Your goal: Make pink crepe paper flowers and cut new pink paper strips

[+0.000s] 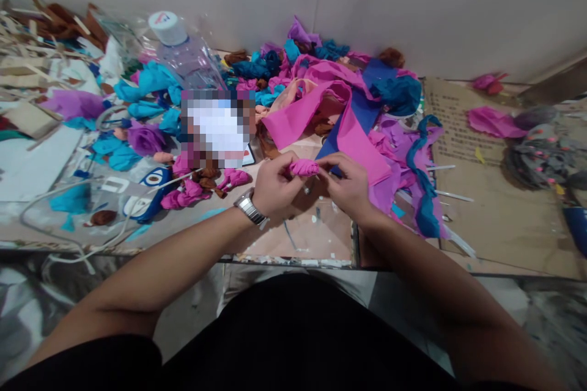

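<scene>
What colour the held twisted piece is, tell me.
The twisted piece is bright pink, as the head view shows.

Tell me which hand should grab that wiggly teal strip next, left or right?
Probably the right hand: the teal strip lies out to the right, farther from the left hand. Both hands are at the pink twist, so the right would need to let go first.

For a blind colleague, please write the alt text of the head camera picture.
A person's left hand and right hand hold a small, twisted pink piece above a cluttered table. Crumpled pink, purple, blue and brown scraps lie beyond the hands, with a clear bottle at left and cardboard at right.
</scene>
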A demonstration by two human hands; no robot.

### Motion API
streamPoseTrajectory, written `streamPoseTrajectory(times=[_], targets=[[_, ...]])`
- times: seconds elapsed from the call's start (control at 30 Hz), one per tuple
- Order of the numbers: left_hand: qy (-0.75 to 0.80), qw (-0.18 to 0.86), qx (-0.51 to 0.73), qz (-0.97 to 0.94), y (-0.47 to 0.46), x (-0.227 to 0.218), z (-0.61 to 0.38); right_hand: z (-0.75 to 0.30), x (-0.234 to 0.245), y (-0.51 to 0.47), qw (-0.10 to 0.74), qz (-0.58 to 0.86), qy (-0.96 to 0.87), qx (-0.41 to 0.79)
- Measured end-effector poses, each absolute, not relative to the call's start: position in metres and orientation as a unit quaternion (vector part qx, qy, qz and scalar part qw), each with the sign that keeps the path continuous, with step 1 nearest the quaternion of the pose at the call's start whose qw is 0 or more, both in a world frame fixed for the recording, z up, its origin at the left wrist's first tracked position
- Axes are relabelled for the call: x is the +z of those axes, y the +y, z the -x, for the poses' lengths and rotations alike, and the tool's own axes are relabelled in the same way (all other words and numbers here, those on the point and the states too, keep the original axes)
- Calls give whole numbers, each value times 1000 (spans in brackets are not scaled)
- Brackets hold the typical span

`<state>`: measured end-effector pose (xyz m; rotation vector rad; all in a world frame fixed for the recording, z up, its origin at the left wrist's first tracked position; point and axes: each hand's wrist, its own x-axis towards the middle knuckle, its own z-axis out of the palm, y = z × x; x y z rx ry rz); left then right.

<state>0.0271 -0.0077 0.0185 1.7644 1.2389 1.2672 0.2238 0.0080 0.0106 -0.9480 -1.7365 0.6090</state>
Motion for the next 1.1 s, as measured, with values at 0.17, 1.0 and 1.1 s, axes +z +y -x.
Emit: streamPoseTrajectory(times=[0.17,1.0,1.1], targets=[[446,308,471,-697,-11,22,-26,-227,7,8,506,363,-743,245],[466,261,432,-727,-12,22,-26,-226,6,7,513,373,-748,199],[448,299,452,-711,-10,22,-27,-224,8,6,521,360,-752,181]])
